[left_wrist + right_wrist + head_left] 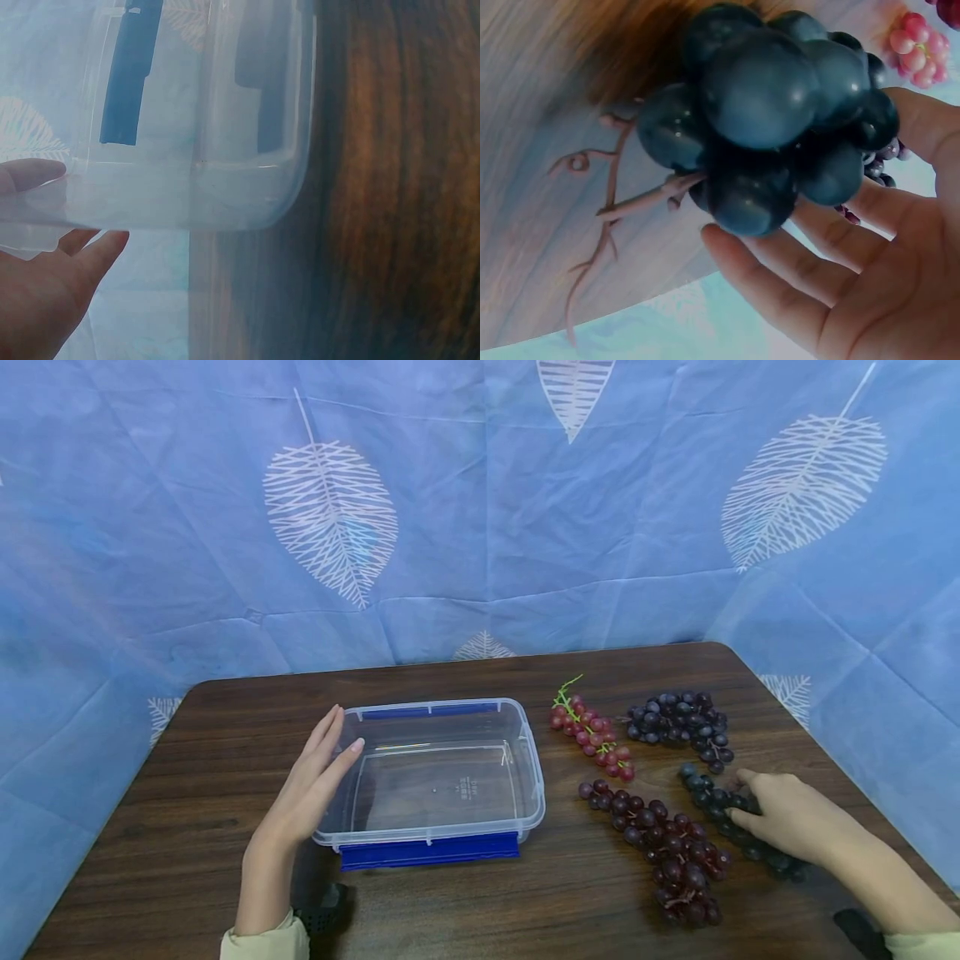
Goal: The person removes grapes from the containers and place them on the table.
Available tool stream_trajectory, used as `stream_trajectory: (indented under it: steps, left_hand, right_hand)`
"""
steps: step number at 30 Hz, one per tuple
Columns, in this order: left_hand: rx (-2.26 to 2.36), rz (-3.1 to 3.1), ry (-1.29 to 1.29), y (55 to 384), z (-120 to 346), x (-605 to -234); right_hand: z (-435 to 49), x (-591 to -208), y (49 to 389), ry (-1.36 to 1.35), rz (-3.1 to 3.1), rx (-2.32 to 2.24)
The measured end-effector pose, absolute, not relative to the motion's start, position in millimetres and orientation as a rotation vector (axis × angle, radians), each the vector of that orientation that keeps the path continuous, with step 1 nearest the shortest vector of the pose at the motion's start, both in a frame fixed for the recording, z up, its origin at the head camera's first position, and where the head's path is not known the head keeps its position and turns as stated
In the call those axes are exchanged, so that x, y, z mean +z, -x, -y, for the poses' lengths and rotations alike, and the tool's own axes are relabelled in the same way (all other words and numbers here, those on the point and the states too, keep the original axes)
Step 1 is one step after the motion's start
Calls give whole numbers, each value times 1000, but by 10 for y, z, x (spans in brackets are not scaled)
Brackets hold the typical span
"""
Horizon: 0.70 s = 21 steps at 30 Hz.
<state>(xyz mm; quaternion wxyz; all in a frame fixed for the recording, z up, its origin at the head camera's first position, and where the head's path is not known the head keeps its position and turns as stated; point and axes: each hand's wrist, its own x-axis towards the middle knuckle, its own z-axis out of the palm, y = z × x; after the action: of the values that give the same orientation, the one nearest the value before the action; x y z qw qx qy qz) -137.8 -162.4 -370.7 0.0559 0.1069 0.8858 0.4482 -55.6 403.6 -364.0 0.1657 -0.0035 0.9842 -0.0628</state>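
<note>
A clear plastic box (431,839) with blue side clips lies without a lid on the wooden table. My left hand (300,785) rests at its left rim, fingers straight and thumb over the edge. That rim and a blue clip (131,82) show in the left wrist view. At the right, my right hand (791,818) holds a bunch of blue-black grapes (776,857) lying on the table. Thumb and fingers curve round its round berries (757,90) in the right wrist view, where a brown stem (611,187) sticks out.
Red grapes (592,735) with a green stem lie right of the box. Behind my right hand is a dark purple bunch (675,718); a long reddish-purple bunch (675,852) lies nearer the front. A blue leaf-patterned cloth (487,527) hangs beyond the table (180,827).
</note>
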Motion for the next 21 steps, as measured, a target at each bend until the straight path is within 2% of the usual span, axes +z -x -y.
stream_trajectory:
  steps: [12,21]
  left_hand:
    - [1344,-2709,-344,1380,1641,-3704]
    - [1117,-2870,-405,1319,1626,-3593]
  right_hand:
    - [-3941,-3629,443,-67,-2841,-190]
    - [-3681,-3539,316,-140,-2953,-146]
